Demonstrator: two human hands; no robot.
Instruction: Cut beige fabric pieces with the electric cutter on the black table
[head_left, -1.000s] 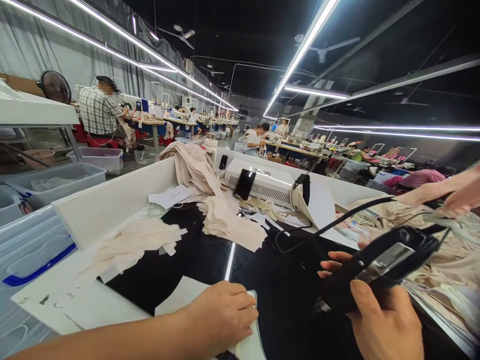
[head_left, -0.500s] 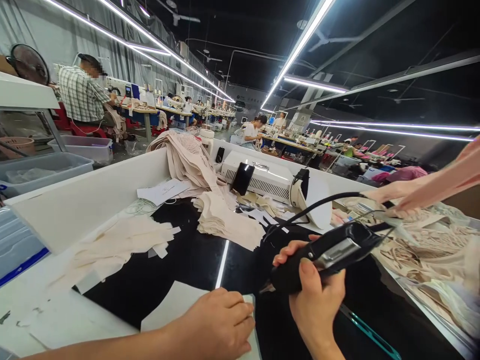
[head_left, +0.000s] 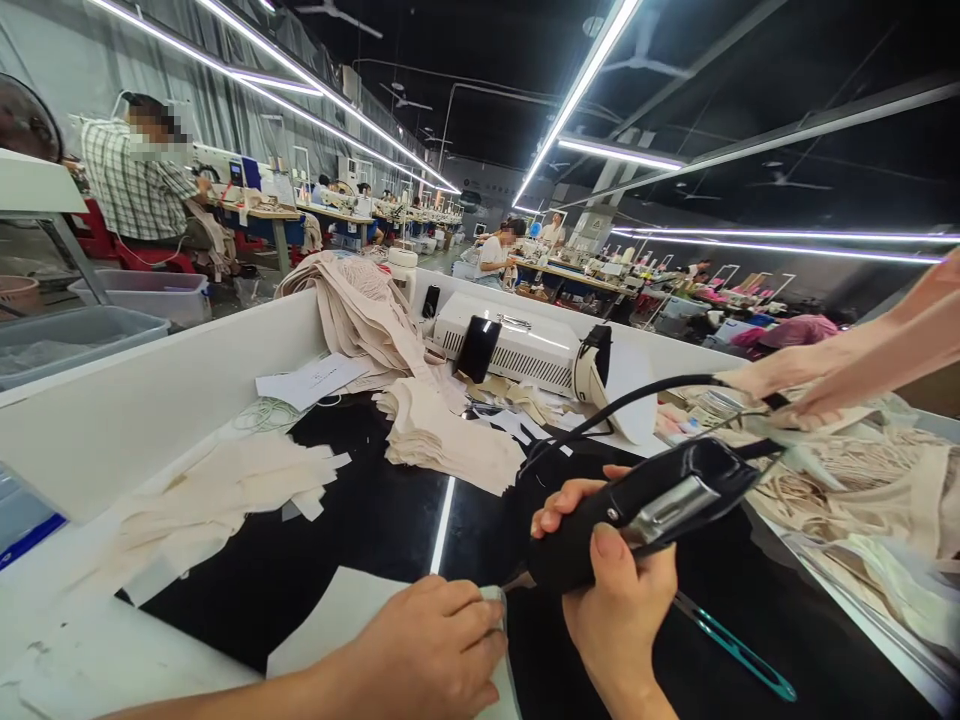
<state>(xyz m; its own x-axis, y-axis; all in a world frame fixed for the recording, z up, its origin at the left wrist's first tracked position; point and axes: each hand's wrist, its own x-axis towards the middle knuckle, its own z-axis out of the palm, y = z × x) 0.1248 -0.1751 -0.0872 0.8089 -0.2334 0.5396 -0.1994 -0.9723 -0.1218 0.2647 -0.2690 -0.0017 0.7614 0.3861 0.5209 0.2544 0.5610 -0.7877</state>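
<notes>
Bracing a white sheet [head_left: 334,620] while gripping a black corded hand tool [head_left: 574,540].

Pressing the sheet onto the glossy black tabletop [head_left: 341,520] with the left hand [head_left: 435,645], knuckles bent — probably against slipping; can't tell if pinching anything underneath. Wrapping the right hand [head_left: 626,600] snugly round the tool, thumb up top, likely for steadiness — angled tip-down just beside the sheet's right edge, can't tell if touching. Also spotting a slim teal tool [head_left: 739,650] near the right wrist, maybe for easy reach.
</notes>
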